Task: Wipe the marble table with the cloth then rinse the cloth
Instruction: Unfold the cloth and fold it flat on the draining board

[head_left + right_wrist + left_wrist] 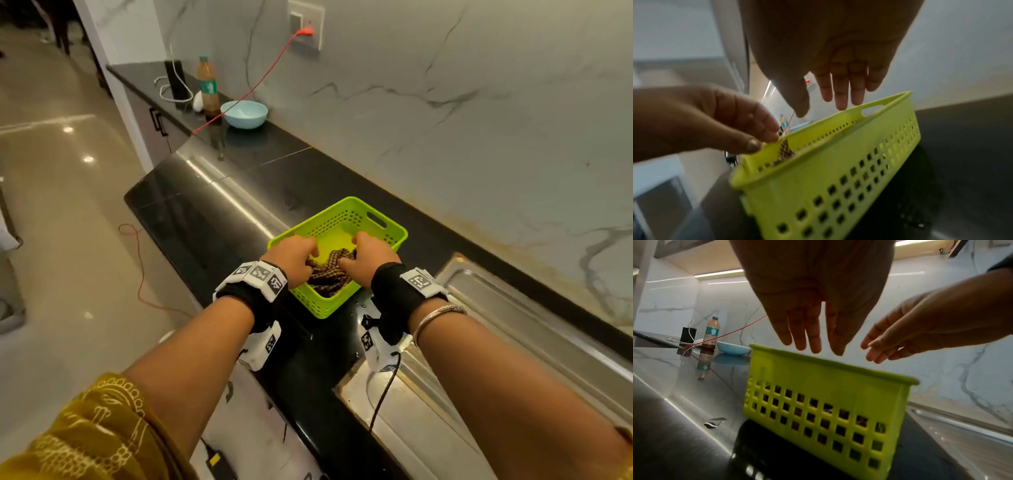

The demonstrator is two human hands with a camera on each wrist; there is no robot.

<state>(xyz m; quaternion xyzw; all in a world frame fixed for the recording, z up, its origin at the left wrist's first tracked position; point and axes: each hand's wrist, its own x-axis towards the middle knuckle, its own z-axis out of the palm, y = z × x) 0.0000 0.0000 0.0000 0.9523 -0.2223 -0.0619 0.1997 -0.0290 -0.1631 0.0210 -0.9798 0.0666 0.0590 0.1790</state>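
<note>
Crumpled checked cloth (329,274) in perforated lime plastic basket (346,219), glossy black counter (191,219).

Both forearms reach forward side by side over the green basket (342,219). The left hand (291,258) and right hand (368,260) hang above its open top, close together, fingers pointing down, extended and loosely spread, palms facing the body.

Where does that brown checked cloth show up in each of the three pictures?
Head view: the checked cloth lies low in the middle, inside the green basket, between both hands.
Left wrist view: only dark bits through the holes in the basket's wall.
Right wrist view: a small corner shows at the near rim, left of centre.
Shared landmark: the green basket.
</note>
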